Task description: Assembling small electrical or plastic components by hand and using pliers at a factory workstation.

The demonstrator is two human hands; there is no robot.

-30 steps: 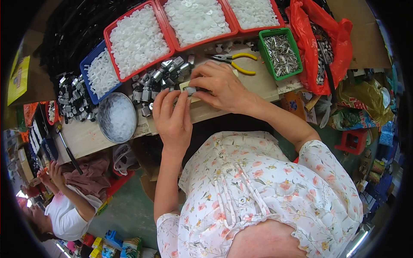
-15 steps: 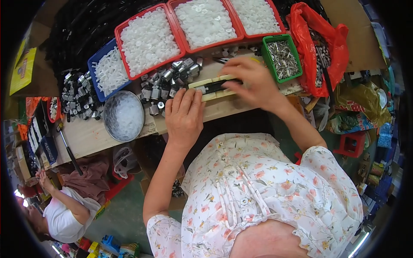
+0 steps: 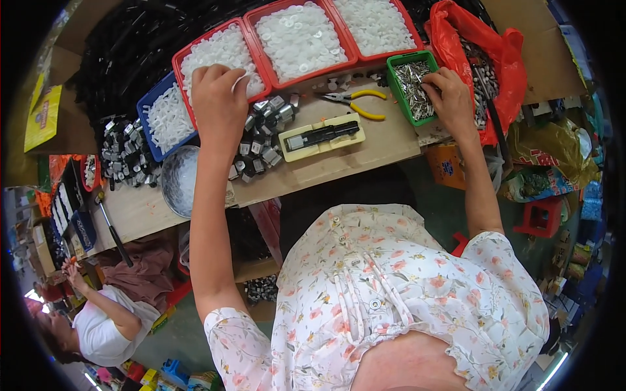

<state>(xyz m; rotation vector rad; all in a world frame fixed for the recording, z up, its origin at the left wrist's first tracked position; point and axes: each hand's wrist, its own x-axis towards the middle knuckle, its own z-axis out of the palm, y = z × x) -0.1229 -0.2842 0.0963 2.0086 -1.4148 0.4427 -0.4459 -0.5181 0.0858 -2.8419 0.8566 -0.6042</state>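
- Head view, left hand (image 3: 220, 98): positioned over the left red tray (image 3: 184, 94), which is filled with small white plastic pieces. Fingers bent and close together; a white piece shows beside the fingertips, but whether it is gripped cannot be determined.
- Head view, right hand (image 3: 451, 98): at the green basket (image 3: 396, 90) of silver metal pins (image 3: 411, 83). Thumb and forefinger stand narrowly apart among the pins; whether a pin is held cannot be determined.
- Head view, work piece: a black elongated part (image 3: 332, 132) with a silver end lies lengthwise in a cream holder (image 3: 329, 150), on the desk (image 3: 385, 142) between the two hands, touched by neither.
- Head view, near the holder: pliers (image 3: 347, 98) with yellow handles lie just behind it; a heap of silver-and-black pieces (image 3: 266, 133) sits just to its left.
- Head view, left side: a blue tray (image 3: 147, 133) of white pieces adjoins the left red tray; a metal bowl (image 3: 165, 184) is partly covered by the left forearm.
- Head view, right side: an open red bag (image 3: 512, 78) stands beside the green basket.
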